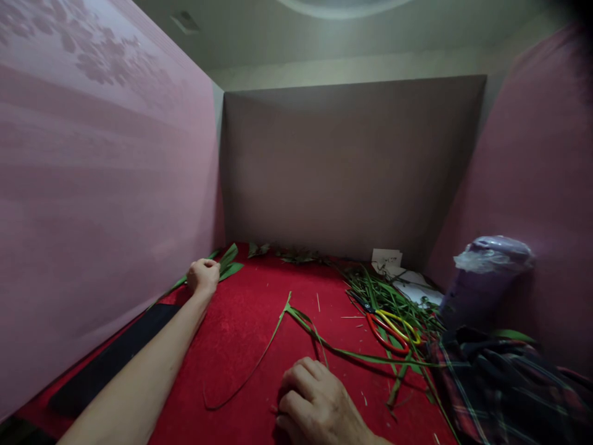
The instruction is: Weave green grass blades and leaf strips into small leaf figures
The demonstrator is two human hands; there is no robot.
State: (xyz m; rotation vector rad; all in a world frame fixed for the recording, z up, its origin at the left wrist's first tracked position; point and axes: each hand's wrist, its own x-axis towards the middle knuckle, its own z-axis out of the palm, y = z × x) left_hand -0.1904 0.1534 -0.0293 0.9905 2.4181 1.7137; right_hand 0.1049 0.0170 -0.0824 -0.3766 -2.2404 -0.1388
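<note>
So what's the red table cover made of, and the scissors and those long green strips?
The red cover looks like felt or velvety fabric, matte and fuzzy. The scissors have glossy red and yellow handles, likely plastic; the blades are mostly hidden among leaves. The green strips seem to be plant leaves: thin, curling, with torn slivers nearby.

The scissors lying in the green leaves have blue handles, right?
No. The head view shows the scissors lying in the green leaves, but the handles are not blue: one is red and one is yellow.
</note>
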